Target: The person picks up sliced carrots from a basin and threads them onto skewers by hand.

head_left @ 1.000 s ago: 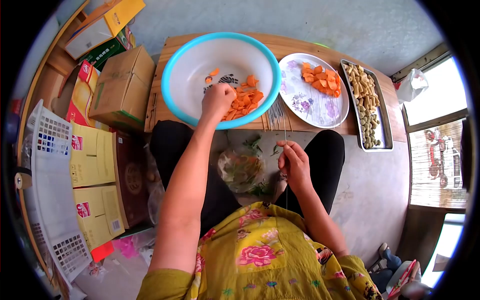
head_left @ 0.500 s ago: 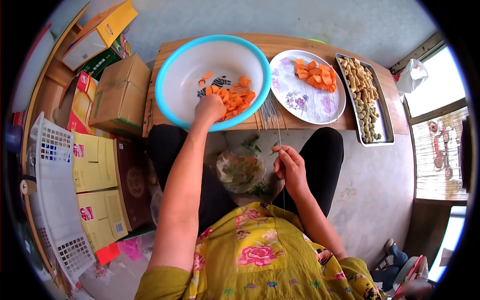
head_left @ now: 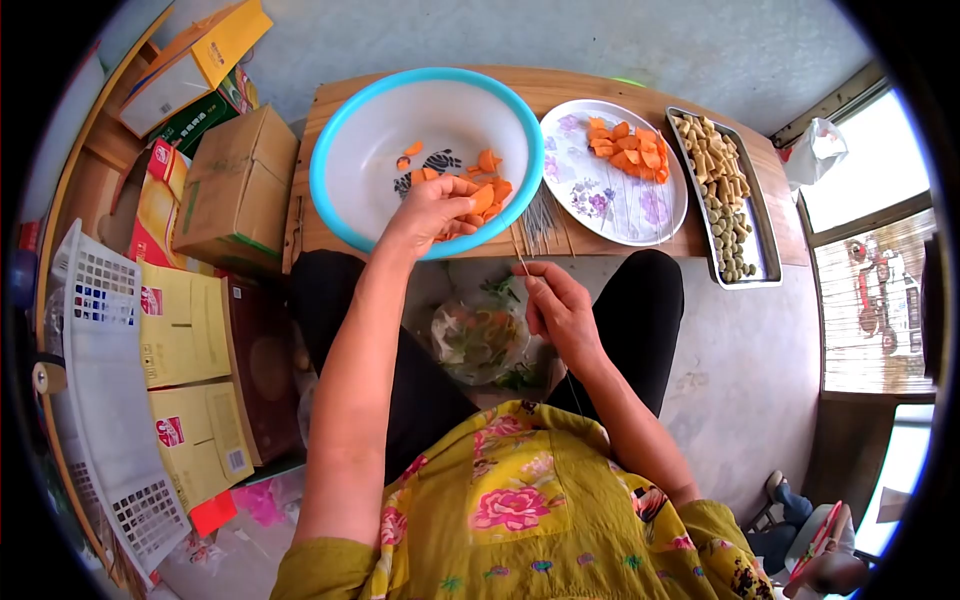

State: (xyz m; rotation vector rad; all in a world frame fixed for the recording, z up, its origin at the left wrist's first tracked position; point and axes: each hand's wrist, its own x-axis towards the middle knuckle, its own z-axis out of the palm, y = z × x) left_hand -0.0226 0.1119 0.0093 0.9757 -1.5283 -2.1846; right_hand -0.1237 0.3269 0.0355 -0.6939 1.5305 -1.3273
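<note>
My left hand is over the near side of the white bowl with a blue rim, pinching an orange carrot slice between thumb and fingers. More carrot slices lie in the bowl below and beyond it. In front of the table edge, my right hand is closed around a thin metal skewer, its upper end pointing toward the bowl. Several bare skewers rest between the bowl and a flowered plate. Skewered carrot slices sit on that plate.
A metal tray of tan and greenish pieces stands at the table's right end. Cardboard boxes and a white plastic basket line the left. Below the table sits a clear bag of scraps. Part of another person shows at lower right.
My left hand has risen from the carrot pile and turned, now with a slice in its fingers. My right hand has moved left, bringing the skewer toward the bowl.
</note>
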